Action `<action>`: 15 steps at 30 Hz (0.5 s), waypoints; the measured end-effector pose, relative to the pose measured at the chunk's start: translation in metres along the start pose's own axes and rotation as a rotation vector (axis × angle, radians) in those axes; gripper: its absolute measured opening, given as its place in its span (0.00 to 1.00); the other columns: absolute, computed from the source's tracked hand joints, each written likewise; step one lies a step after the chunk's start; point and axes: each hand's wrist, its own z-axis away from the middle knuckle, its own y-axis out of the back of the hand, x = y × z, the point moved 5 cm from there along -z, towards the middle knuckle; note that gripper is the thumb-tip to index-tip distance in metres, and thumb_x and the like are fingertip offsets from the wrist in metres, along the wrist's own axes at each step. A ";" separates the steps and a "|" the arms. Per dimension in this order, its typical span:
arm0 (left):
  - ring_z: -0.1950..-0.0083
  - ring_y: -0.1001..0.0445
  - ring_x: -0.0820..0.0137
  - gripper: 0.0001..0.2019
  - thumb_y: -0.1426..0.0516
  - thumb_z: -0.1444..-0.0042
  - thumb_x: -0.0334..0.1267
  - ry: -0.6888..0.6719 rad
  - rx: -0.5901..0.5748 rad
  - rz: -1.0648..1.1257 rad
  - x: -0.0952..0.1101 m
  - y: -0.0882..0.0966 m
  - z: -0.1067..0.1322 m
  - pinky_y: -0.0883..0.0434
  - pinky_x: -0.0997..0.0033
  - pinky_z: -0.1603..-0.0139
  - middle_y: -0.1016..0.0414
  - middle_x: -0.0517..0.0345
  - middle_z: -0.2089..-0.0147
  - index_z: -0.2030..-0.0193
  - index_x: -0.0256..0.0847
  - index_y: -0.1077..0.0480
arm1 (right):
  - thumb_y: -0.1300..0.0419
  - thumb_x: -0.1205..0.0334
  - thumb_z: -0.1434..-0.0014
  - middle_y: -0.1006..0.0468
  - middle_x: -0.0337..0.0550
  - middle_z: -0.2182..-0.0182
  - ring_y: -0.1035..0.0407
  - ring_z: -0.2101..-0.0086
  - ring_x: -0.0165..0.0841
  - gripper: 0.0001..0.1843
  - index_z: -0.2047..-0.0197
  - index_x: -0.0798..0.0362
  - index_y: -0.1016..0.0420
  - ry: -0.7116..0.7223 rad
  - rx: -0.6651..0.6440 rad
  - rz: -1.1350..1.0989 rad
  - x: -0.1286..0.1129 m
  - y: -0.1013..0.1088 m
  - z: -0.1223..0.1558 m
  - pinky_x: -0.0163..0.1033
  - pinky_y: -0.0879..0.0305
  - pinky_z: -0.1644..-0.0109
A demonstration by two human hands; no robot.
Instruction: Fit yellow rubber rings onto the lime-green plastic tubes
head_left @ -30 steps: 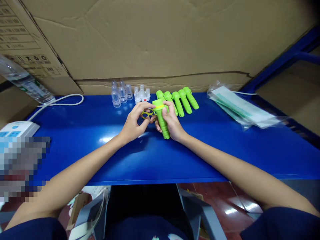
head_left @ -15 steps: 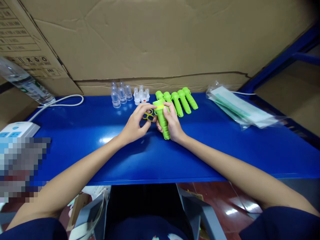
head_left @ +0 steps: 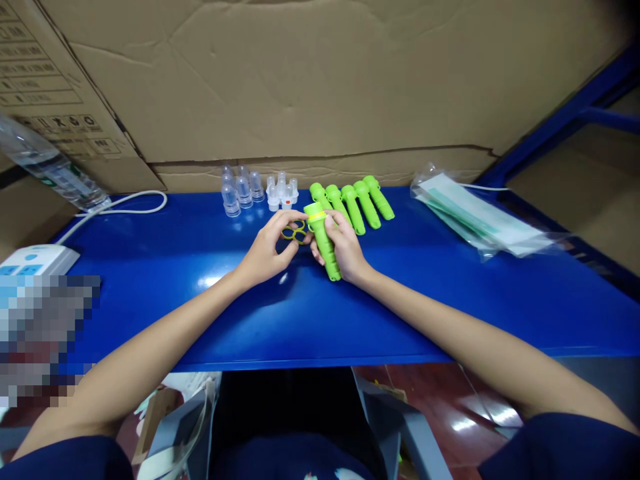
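My right hand is wrapped round a bright green plastic torch body, held tilted over the blue table. A yellow ring sits around its top end. My left hand pinches at that top end with thumb and fingers, just above a few yellow rubber rings lying on the table. Behind the hands lies a row of several more green torch bodies. Clear plastic caps and small white parts stand at the back.
Cardboard boxes wall the back of the table. A white power strip with its cable and a clear bottle are at the left. Flat plastic-wrapped packets lie at the right, beside a blue frame rail.
The yellow ring has been worked along the torch body's top end by my left fingers. Both hands stayed almost in place.
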 end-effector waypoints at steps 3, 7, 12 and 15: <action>0.48 0.27 0.66 0.21 0.45 0.42 0.28 -0.003 -0.009 0.004 0.001 0.000 0.000 0.26 0.65 0.52 0.28 0.49 0.42 0.42 0.43 0.32 | 0.42 0.35 0.38 0.27 0.29 0.78 0.35 0.84 0.26 0.26 0.54 0.47 0.43 -0.010 -0.004 0.017 0.002 0.002 0.000 0.30 0.43 0.86; 0.49 0.27 0.65 0.22 0.45 0.42 0.27 0.007 -0.032 0.035 0.000 0.000 0.000 0.26 0.64 0.52 0.29 0.49 0.41 0.41 0.44 0.32 | 0.42 0.34 0.38 0.26 0.31 0.77 0.37 0.85 0.26 0.26 0.55 0.48 0.42 -0.036 -0.002 0.014 0.004 0.003 0.000 0.30 0.45 0.87; 0.50 0.26 0.66 0.21 0.44 0.41 0.29 0.006 -0.068 0.056 -0.001 0.000 -0.001 0.26 0.64 0.52 0.30 0.48 0.41 0.40 0.44 0.32 | 0.41 0.36 0.38 0.28 0.30 0.79 0.39 0.86 0.26 0.25 0.55 0.49 0.42 -0.066 0.004 -0.017 0.006 0.002 0.000 0.30 0.46 0.88; 0.50 0.26 0.66 0.20 0.45 0.41 0.30 0.032 -0.073 0.050 -0.003 -0.001 -0.001 0.26 0.64 0.52 0.29 0.49 0.43 0.41 0.43 0.33 | 0.42 0.37 0.36 0.27 0.30 0.79 0.39 0.86 0.26 0.24 0.55 0.48 0.42 -0.065 -0.003 -0.026 0.005 0.001 0.000 0.30 0.46 0.87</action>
